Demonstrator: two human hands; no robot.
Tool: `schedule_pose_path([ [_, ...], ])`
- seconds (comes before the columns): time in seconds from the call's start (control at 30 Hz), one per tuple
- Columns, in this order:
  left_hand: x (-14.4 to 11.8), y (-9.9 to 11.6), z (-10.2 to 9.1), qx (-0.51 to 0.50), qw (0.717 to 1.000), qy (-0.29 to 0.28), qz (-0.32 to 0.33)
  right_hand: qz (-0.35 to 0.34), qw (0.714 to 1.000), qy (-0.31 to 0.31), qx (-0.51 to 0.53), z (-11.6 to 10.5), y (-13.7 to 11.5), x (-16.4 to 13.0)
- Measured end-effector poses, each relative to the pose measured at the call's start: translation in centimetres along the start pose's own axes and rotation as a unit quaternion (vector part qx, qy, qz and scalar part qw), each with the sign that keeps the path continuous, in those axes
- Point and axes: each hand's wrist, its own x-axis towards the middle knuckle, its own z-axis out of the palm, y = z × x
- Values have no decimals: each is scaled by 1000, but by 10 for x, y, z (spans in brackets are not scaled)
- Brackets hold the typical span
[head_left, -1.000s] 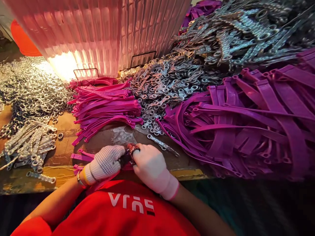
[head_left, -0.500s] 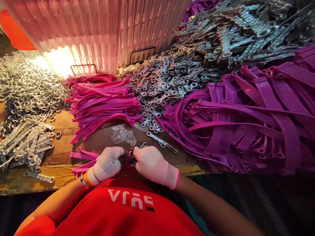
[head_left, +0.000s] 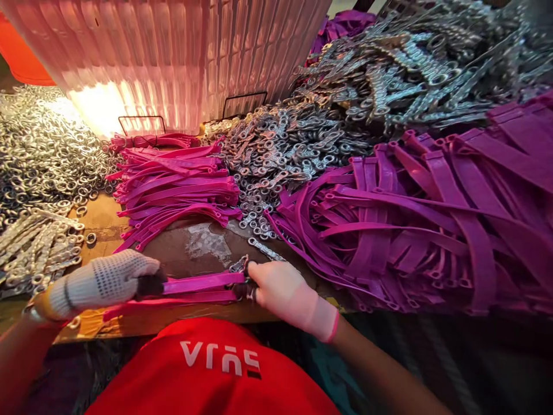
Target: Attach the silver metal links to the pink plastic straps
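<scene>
A magenta rubber strap lies stretched between my two gloved hands near the table's front edge. My left hand, in a dotted white glove, grips the strap's left end. On the right, my right hand, in a pale pink glove, pinches the strap's other end together with a small metal link. A second strap end runs below it toward my left wrist.
A stack of pink straps lies behind the hands. A big heap of purple straps fills the right. Metal links are piled in the middle, back right and left. A ribbed translucent panel stands behind.
My left hand has pulled away to the left, drawing the strap out straight. My right hand has stayed near the middle, holding the strap end and link.
</scene>
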Motion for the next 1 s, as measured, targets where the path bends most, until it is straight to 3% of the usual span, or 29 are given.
schedule_pose_path([
  [0.1,-1,-3,1,11,996,82,-39,-57,997,52,-5,-7,19,14],
  [0.17,7,6,16,-90,986,124,-72,-25,993,110,-45,-11,34,33],
  [0.2,12,12,26,-183,973,106,-94,-9,989,126,-71,-12,40,43],
  [0.23,18,17,36,-299,943,79,-121,-6,986,135,-97,-12,47,54],
  [0.27,24,22,45,-422,893,65,-143,-14,983,139,-119,-12,52,64],
  [0.37,37,26,62,-670,722,11,-173,-50,976,146,-156,-11,60,84],
  [0.4,40,25,65,-709,684,-6,-171,-55,975,144,-162,-12,61,87],
  [0.47,42,23,67,-746,648,-21,-155,-67,974,134,-173,-15,61,89],
  [0.53,41,22,68,-744,650,-14,-150,-92,971,120,-185,-18,60,88],
  [0.7,37,28,73,-698,698,1,-159,-153,956,112,-222,-15,62,87],
  [0.87,37,30,83,-684,715,31,-138,-109,962,126,-215,-10,62,87],
  [1.0,33,26,90,-603,783,84,-124,-79,969,160,-171,-6,62,83],
])
